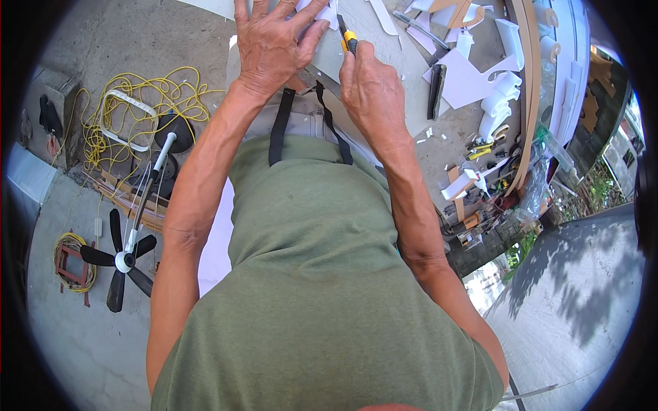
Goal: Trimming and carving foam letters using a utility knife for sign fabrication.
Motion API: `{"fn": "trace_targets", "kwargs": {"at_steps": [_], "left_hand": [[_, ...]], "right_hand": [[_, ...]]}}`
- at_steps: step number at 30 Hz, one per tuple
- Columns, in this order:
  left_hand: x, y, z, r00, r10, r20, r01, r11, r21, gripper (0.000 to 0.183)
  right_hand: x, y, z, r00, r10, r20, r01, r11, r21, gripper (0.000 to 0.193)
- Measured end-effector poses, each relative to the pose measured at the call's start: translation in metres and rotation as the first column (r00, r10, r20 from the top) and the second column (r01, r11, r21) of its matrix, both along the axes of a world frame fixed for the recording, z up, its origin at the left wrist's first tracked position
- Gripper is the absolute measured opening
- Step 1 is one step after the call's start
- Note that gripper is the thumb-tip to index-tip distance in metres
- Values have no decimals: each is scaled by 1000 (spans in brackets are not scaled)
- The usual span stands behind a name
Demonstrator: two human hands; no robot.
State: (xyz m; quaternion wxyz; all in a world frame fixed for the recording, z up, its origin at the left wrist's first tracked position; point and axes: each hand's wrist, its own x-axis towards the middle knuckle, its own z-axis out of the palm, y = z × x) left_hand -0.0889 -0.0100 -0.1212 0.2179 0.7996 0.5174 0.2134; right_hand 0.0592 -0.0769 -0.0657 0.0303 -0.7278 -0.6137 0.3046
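Note:
At the top of the head view my left hand (274,51) lies spread over a white sheet piece (327,14), its fingers apart. Just right of it, my right hand (373,89) is wrapped round a yellow and black utility knife (350,39). The knife points away from me, with its tip beside the right edge of the white piece. Under both hands is a grey flat work surface (384,51). A narrow white offcut (384,16) lies to the right of the knife. The far ends of my left fingers are cut off by the picture's edge.
White cut scraps (469,82), a black bar (436,92) and a thin metal rod (421,29) lie right. Beyond are scissors (501,132), small tools and a long brown strip (531,89). Tangled yellow cord (185,85) and a black-bladed fan (124,262) are on the left.

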Motion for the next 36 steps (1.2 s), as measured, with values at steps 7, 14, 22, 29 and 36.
{"fn": "trace_targets", "kwargs": {"at_steps": [7,14,22,29,36], "left_hand": [[2,0,0,1000,15,22,-15,1000,7,40],[3,0,3,1000,16,19,-17,1000,16,39],[4,1,1,1000,21,20,-22,999,32,39],[5,0,2,1000,25,10,-25,1000,17,39],[5,-1,1,999,27,18,-28,1000,15,39]], "right_hand": [[1,-2,0,1000,-7,-9,7,1000,-20,20],[1,-3,0,1000,-6,-17,6,1000,-16,19],[-2,-7,-1,1000,-27,-16,26,999,-22,19],[-3,-9,-1,1000,-22,18,22,1000,-8,18],[-4,-12,-2,1000,-17,24,17,1000,4,18]]}}
